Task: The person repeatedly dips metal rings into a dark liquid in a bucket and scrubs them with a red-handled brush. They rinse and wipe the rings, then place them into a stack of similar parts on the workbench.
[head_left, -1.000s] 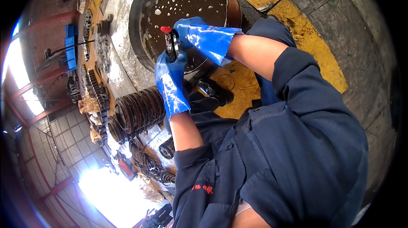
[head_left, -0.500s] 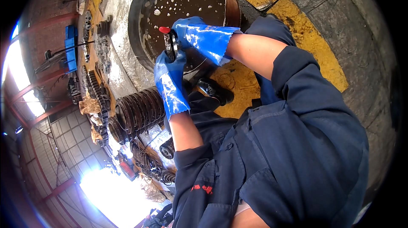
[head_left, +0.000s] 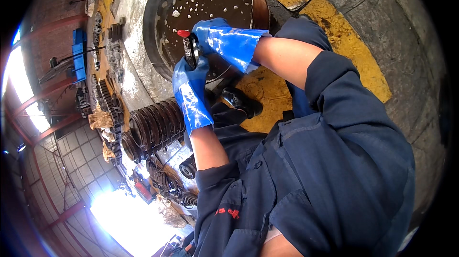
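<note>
In long blue rubber gloves, both my hands are held close together over the near edge of a round drum (head_left: 152, 32) of dark brown liquid with foam on top. My left hand (head_left: 190, 76) is closed on the lower end of a dark, wet metal ring (head_left: 190, 52), tilted nearly edge-on. On the ring's right side my right hand (head_left: 210, 36) is curled against it; its fingertips are hidden. A red-ended piece (head_left: 183, 33), perhaps a tool handle, sticks out beside the ring at its top. Which hand holds it I cannot tell.
Left of my left forearm stands a row of stacked dark rings (head_left: 155, 125). Further left, a bench (head_left: 106, 5) carries metal parts. Coil-like parts (head_left: 167, 180) lie below the stack. My shoe (head_left: 241, 103) rests on a yellow floor plate (head_left: 267, 92) beside the drum.
Both hands and the ring have shifted very slightly left. Their hold looks the same.
</note>
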Action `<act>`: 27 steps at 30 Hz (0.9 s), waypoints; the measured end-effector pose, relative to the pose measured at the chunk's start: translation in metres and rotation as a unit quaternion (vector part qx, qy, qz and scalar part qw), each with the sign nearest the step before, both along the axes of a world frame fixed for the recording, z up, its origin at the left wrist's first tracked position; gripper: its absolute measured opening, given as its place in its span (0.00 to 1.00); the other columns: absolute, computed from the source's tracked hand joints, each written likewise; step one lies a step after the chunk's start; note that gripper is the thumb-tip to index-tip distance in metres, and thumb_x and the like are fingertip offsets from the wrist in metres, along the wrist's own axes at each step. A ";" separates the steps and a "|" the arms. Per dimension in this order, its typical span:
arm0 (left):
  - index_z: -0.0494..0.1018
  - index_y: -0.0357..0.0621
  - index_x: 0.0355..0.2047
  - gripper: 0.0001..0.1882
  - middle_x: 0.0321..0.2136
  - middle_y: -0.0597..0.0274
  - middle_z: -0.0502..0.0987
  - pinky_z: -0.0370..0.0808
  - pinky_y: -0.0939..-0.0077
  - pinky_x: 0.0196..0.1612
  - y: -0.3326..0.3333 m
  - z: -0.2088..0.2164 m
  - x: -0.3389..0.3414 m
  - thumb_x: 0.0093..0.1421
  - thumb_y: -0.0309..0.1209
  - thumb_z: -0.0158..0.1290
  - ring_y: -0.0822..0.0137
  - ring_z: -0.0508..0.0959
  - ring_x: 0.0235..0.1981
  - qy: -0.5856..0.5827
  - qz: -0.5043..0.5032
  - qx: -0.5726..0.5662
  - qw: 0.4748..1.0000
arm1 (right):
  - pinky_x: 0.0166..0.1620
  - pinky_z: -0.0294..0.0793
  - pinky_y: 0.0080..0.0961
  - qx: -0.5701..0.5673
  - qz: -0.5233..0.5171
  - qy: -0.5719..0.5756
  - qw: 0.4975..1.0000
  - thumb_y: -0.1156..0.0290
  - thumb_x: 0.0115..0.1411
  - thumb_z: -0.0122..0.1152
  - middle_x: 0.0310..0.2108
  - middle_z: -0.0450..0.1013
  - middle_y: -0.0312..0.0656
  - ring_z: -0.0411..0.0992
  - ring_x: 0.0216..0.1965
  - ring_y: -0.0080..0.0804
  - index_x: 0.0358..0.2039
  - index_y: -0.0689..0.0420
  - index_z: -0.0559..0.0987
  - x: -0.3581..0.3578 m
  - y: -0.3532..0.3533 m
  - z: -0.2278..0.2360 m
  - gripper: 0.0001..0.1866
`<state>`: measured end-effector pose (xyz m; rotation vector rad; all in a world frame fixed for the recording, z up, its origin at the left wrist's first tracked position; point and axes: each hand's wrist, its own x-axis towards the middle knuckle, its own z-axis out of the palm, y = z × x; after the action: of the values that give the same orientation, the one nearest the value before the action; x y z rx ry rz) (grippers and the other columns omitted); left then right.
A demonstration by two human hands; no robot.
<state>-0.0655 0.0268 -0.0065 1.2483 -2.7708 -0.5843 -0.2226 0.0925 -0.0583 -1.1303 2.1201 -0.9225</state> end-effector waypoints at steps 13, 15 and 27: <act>0.84 0.43 0.44 0.20 0.35 0.46 0.85 0.79 0.57 0.45 0.003 -0.008 0.002 0.61 0.45 0.61 0.50 0.86 0.38 0.070 -0.023 0.027 0.997 | 0.47 0.83 0.39 -0.040 -0.019 -0.004 0.999 0.56 0.58 0.72 0.41 0.84 0.49 0.84 0.43 0.50 0.44 0.51 0.88 -0.002 0.004 -0.009 0.17; 0.84 0.42 0.45 0.16 0.33 0.60 0.86 0.79 0.68 0.43 0.008 0.015 0.020 0.63 0.39 0.62 0.67 0.84 0.35 0.105 0.047 0.144 0.983 | 0.44 0.81 0.39 -0.061 0.031 -0.046 0.997 0.54 0.59 0.71 0.40 0.84 0.49 0.83 0.40 0.49 0.44 0.52 0.87 0.012 -0.005 -0.005 0.18; 0.82 0.40 0.52 0.26 0.34 0.59 0.86 0.78 0.73 0.38 -0.113 0.031 0.053 0.60 0.44 0.70 0.71 0.83 0.33 0.296 0.158 0.307 0.891 | 0.27 0.63 0.32 -0.174 -0.012 -0.223 0.959 0.73 0.59 0.55 0.17 0.67 0.33 0.65 0.20 0.25 0.20 0.51 0.74 -0.018 -0.020 -0.059 0.10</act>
<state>-0.0127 -0.0859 0.0245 1.2683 -1.8775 -1.5686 -0.2410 0.0723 -0.1171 -0.9423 1.6466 -1.4510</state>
